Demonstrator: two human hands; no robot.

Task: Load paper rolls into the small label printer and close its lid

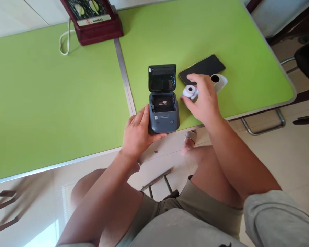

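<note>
R fingers [185,99] clamped on small white roll [190,91], L fingers [145,115] on open printer [163,116] mid-frame, phone [202,69] & bigger roll [220,82] just right.

The green table [67,103] and tiled floor [302,151] suggest a home.
</note>
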